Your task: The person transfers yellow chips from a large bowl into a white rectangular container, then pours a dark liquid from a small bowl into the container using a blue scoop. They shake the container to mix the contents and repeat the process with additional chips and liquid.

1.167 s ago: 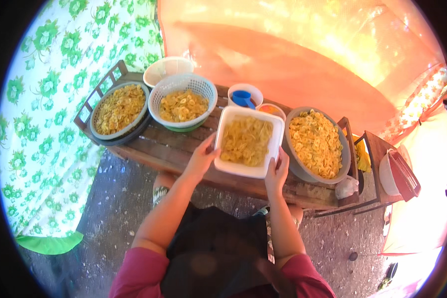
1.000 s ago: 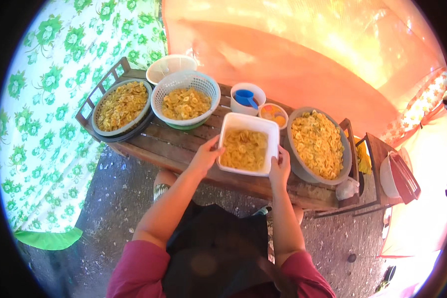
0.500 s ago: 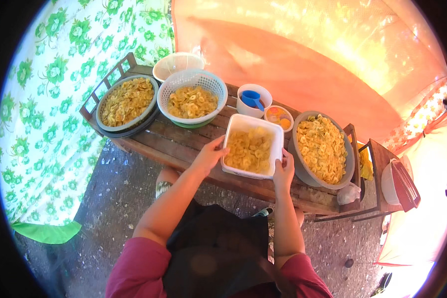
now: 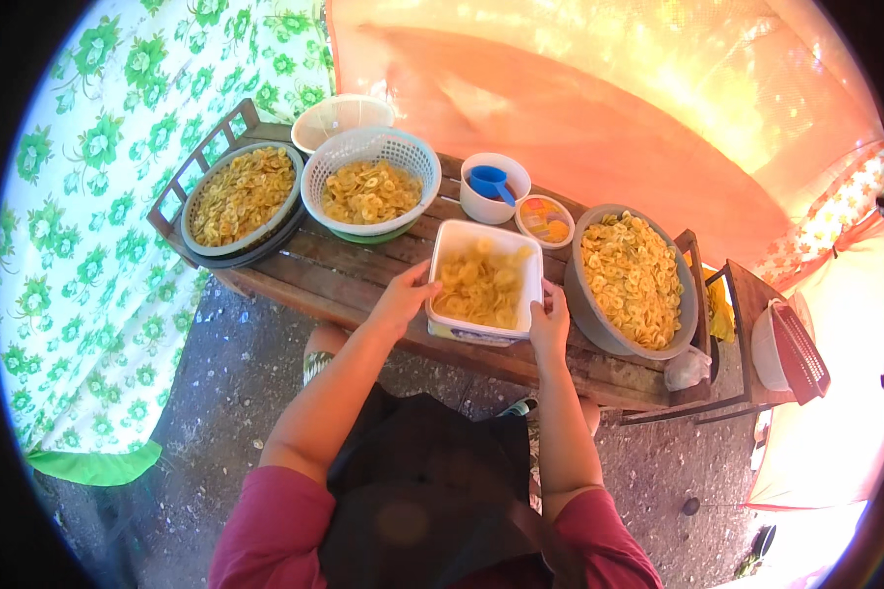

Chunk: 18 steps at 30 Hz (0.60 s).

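Note:
Between my hands is a white square plastic tub [image 4: 533,267] with a heap of round yellow banana chips [image 4: 479,287], blurred by motion. My left hand [image 4: 401,299] closes on its left side and my right hand [image 4: 550,316] on its right. The tub is over the near edge of a slatted wooden bench [image 4: 329,275]. Beyond its left corner stands a pale colander [image 4: 410,157] of chips. To the right, a deep grey basin [image 4: 591,299] is heaped with more chips.
A round basin [image 4: 195,228] of chips sits at the bench's left end. A white basket [image 4: 339,116] stands behind the colander. At the back are a white bucket [image 4: 483,209] with a blue scoop [image 4: 488,181] and a small round tub [image 4: 545,223]. A plastic bag [image 4: 688,368] lies at right.
The tub has shifted slightly left and turned a little in my hands, and more of its near outer wall shows. The chips inside have moved. Both hands keep their hold.

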Each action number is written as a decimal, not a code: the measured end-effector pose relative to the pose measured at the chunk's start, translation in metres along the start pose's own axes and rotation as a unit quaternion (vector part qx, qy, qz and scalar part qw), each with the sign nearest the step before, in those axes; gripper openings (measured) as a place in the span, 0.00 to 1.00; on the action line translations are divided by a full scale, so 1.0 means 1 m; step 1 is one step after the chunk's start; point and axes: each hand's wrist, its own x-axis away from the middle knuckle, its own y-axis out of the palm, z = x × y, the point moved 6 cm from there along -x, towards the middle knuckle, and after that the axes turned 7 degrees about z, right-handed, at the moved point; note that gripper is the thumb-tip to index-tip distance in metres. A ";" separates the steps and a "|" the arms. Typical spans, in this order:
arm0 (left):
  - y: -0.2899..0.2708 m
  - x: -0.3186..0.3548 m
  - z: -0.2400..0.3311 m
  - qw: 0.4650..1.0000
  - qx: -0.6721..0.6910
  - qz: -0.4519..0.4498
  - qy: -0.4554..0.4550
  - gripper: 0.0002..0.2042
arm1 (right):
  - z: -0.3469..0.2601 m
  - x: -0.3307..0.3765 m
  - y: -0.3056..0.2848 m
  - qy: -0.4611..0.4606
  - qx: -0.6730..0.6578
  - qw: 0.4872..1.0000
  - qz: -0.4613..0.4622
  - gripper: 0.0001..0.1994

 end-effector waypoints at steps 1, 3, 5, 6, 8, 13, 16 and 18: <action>-0.001 0.001 0.001 1.000 0.006 0.011 0.001 0.27 | -0.002 0.001 -0.003 -0.014 -0.013 0.999 0.035 0.18; 0.000 0.000 0.005 1.000 -0.013 0.014 0.016 0.26 | -0.014 0.004 -0.009 -0.104 -0.041 0.990 0.090 0.18; 0.001 -0.002 0.009 0.999 0.007 0.006 0.042 0.27 | -0.033 0.013 -0.014 -0.264 -0.004 0.955 0.138 0.18; 0.000 -0.004 0.008 0.999 0.011 0.010 0.035 0.27 | -0.021 0.009 -0.011 -0.158 -0.001 0.982 0.106 0.18; 0.003 -0.007 0.004 1.000 0.008 -0.003 0.002 0.27 | -0.006 0.003 -0.004 -0.031 -0.041 0.998 0.035 0.18; 0.009 -0.008 0.008 0.999 0.031 -0.013 0.026 0.27 | -0.017 0.007 -0.018 -0.173 0.028 0.979 0.108 0.17; 0.012 -0.007 0.005 0.999 0.014 -0.030 -0.001 0.29 | 0.004 0.000 -0.012 -0.020 -0.008 0.999 0.040 0.19; 0.012 -0.005 0.001 0.999 0.031 -0.027 -0.019 0.28 | -0.006 0.002 -0.019 -0.112 -0.049 0.989 0.089 0.20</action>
